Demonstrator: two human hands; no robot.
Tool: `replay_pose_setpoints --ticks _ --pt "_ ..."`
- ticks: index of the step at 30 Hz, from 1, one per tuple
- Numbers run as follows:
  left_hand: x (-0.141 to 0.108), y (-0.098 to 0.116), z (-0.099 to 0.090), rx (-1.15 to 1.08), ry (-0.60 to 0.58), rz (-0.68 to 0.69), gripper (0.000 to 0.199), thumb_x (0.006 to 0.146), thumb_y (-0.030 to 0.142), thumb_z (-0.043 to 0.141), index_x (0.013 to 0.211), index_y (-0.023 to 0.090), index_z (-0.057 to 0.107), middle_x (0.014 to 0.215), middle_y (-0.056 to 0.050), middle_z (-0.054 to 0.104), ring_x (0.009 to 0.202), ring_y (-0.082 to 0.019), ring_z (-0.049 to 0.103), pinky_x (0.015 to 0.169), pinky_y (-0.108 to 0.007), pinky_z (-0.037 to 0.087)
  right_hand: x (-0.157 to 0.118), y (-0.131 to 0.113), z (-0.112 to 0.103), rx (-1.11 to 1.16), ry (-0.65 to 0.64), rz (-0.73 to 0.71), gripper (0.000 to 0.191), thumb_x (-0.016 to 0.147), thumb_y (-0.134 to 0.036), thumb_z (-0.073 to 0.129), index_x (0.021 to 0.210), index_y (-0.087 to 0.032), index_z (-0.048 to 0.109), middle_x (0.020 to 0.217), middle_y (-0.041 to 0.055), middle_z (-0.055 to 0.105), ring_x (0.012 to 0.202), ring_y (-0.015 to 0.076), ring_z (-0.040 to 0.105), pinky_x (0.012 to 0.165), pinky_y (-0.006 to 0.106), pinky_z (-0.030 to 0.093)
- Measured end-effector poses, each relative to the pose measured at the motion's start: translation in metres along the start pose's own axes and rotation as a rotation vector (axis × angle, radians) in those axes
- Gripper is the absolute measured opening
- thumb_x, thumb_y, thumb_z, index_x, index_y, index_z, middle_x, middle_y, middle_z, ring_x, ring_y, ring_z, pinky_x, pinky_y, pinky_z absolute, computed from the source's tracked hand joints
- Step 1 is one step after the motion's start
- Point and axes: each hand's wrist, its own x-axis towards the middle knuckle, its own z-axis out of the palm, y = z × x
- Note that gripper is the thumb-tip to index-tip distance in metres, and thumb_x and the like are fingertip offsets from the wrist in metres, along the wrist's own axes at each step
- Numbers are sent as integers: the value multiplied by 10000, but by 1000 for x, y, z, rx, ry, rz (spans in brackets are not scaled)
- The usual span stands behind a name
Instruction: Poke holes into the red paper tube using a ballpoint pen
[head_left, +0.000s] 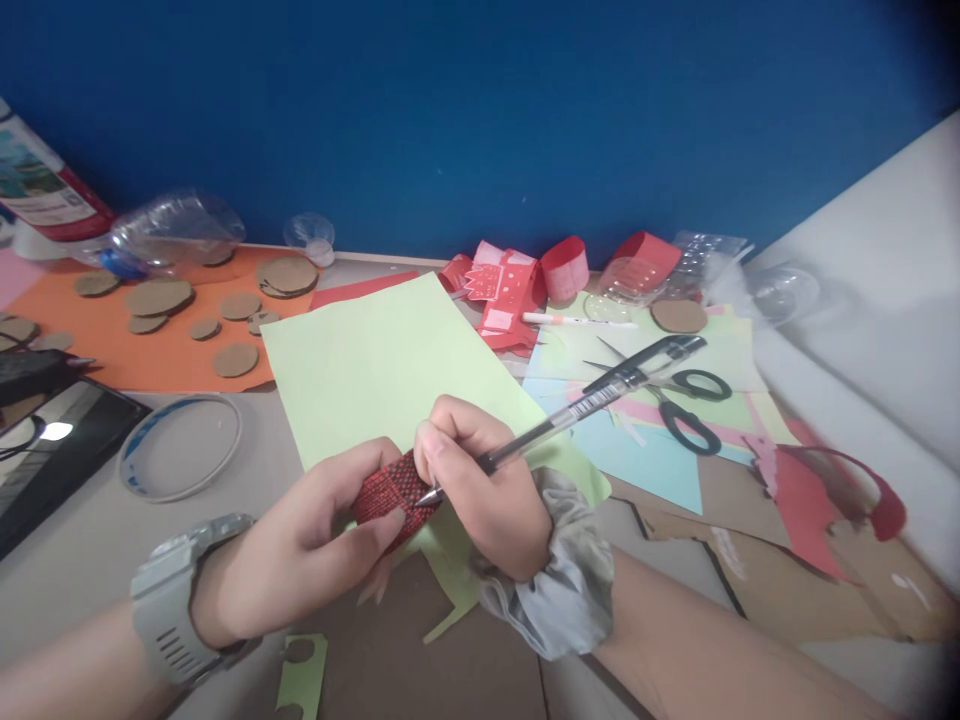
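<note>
My left hand [322,545], with a grey watch [176,600] on its wrist, pinches a small red piece [386,495] covered in dark drawn marks. Its material is hard to make out. My right hand [487,490] is closed around a pen [592,400] with a clear barrel and black cap end. The pen tip meets the red piece close to the left thumb. A grey scrunchie [562,580] circles the right wrist. Behind both hands lies a pale green paper sheet [397,360], and a cut green scrap [304,675] is below.
Cardboard discs [236,360] lie on orange paper [97,350], near a plastic bottle [180,230]. A tape roll [180,447] and a black phone-like device [67,450] are left. Scissors [686,405] rest on coloured papers to the right. Red paper shapes [510,290] stand by the blue wall [480,120].
</note>
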Motion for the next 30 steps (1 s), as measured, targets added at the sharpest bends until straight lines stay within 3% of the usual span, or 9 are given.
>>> replay_pose_setpoints --ticks 30 --pt "0 2 0 4 9 -9 215 977 352 573 822 210 528 630 34 597 551 -123 532 564 -234 409 0 -1 0 -5 14 49 322 897 -217 559 628 -234 382 589 -71 340 565 106 337 541 260 297"
